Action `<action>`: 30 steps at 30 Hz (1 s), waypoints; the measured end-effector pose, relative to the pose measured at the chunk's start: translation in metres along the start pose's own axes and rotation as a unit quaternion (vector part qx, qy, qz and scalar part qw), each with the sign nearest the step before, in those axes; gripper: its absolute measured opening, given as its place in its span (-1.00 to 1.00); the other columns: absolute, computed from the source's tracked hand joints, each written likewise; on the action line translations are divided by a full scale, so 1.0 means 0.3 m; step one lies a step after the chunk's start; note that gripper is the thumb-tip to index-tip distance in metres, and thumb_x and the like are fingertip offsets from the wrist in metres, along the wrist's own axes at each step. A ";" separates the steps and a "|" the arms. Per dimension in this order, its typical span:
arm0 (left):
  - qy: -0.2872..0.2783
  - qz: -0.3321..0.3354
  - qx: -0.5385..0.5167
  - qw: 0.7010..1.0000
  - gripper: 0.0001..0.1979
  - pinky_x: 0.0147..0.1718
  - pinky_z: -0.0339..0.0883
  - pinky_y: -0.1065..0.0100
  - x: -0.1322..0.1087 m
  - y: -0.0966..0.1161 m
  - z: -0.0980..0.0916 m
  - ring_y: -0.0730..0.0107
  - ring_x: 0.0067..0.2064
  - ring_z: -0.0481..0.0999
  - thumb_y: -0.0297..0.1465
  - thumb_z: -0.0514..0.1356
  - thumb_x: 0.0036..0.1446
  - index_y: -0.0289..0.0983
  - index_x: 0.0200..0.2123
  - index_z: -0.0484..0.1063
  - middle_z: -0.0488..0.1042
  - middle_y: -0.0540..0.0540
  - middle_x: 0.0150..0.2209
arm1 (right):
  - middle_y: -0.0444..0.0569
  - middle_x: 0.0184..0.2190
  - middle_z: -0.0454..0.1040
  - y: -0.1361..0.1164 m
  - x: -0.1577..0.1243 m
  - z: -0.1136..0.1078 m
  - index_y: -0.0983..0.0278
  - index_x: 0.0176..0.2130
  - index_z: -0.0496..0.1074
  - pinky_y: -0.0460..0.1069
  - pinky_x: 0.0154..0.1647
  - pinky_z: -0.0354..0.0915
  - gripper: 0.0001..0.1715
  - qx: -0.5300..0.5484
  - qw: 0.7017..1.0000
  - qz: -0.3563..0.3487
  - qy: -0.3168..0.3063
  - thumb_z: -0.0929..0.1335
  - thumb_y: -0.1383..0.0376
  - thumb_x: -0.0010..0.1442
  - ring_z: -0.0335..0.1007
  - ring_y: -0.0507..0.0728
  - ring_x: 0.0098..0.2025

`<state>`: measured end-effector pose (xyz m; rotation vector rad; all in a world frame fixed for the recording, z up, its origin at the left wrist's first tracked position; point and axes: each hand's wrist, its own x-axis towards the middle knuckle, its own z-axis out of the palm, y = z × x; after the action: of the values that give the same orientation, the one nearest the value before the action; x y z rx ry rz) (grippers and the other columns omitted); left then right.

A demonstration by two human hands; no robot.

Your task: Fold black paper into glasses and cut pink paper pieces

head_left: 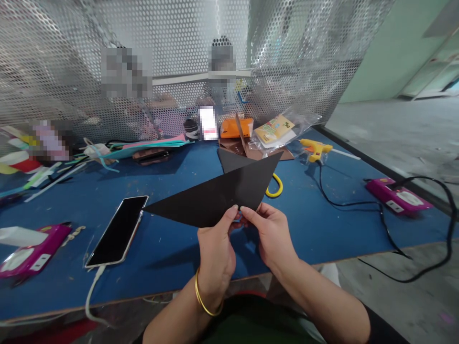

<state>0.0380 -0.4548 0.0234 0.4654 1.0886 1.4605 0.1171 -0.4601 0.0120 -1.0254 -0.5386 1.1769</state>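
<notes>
A black sheet of paper (218, 196), folded into a long triangle, is held up over the blue table (168, 248). My left hand (215, 248), with a gold bangle at the wrist, pinches its lower edge. Right beside it my right hand (270, 234) pinches the same edge, fingertips nearly touching those of the left. A second black sheet (231, 158) lies flat on the table behind the folded one. Yellow-handled scissors (275, 188) lie partly hidden behind the paper.
A phone (118, 230) on a white cable lies left of my hands. Magenta power strips (396, 196) (30, 251) sit at both table ends. A yellow glue gun (315, 149) with a black cord, plastic bags, an orange box and coloured paper line the perforated metal screen.
</notes>
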 end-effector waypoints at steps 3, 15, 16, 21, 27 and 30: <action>-0.010 -0.018 0.013 1.000 -0.90 -0.52 0.42 0.45 0.013 0.004 -0.004 0.44 -0.54 0.51 -0.44 0.43 -0.24 -0.30 -0.58 0.58 0.57 -0.04 -0.56 | -0.17 -0.63 0.47 0.008 0.005 -0.003 0.26 -0.56 0.48 -0.05 -0.46 0.33 -0.72 0.009 1.000 0.003 -0.008 0.58 0.19 -0.20 0.32 0.01 -0.55; 0.014 -0.023 0.027 0.999 -0.88 -0.49 0.43 0.41 0.034 0.030 -0.018 0.36 -0.47 0.56 -0.40 0.44 -0.22 -0.27 -0.54 0.58 0.56 -0.04 -0.55 | -0.07 -0.35 0.60 -0.014 -0.041 -0.061 0.23 -0.31 0.60 0.04 -0.16 0.44 -0.77 -0.016 0.997 0.008 -0.070 0.51 0.16 0.01 0.52 0.10 -0.34; 0.013 -0.021 0.028 0.999 -0.88 -0.49 0.43 0.41 0.032 0.030 -0.018 0.35 -0.47 0.56 -0.40 0.45 -0.23 -0.27 -0.56 0.58 0.56 -0.04 -0.55 | -0.08 -0.35 0.60 -0.012 -0.044 -0.062 0.23 -0.32 0.60 0.03 -0.17 0.43 -0.77 -0.018 0.998 0.008 -0.067 0.52 0.17 0.00 0.51 0.10 -0.34; 0.010 -0.003 0.035 0.999 -0.87 -0.52 0.39 0.44 0.019 0.014 -0.010 0.42 -0.51 0.52 -0.40 0.45 -0.25 -0.28 -0.57 0.58 0.56 -0.03 -0.56 | -0.16 -0.53 0.50 0.002 -0.035 -0.046 0.24 -0.50 0.48 -0.02 -0.29 0.38 -0.71 -0.018 0.999 -0.001 -0.036 0.57 0.15 -0.08 0.42 0.05 -0.44; 0.002 0.000 0.043 0.999 -0.85 -0.54 0.35 0.44 0.019 -0.004 -0.007 0.42 -0.52 0.51 -0.40 0.47 -0.26 -0.29 -0.58 0.58 0.55 -0.04 -0.56 | -0.22 -0.65 0.36 0.016 -0.002 -0.032 0.26 -0.60 0.39 -0.08 -0.46 0.23 -0.63 -0.010 1.000 -0.026 0.002 0.58 0.18 -0.11 0.23 -0.01 -0.54; -0.023 -0.022 0.031 0.999 -0.83 -0.50 0.40 0.42 0.023 -0.008 -0.009 0.36 -0.44 0.56 -0.36 0.46 -0.21 -0.27 -0.48 0.60 0.59 -0.06 -0.48 | -0.23 -0.62 0.36 0.023 0.009 -0.026 0.26 -0.57 0.41 -0.08 -0.45 0.23 -0.66 0.009 0.999 -0.041 0.017 0.58 0.18 -0.11 0.21 -0.02 -0.53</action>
<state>0.0356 -0.4496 0.0179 0.5137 1.1034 1.3751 0.1210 -0.4601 0.0020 -0.9979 -0.5380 1.0881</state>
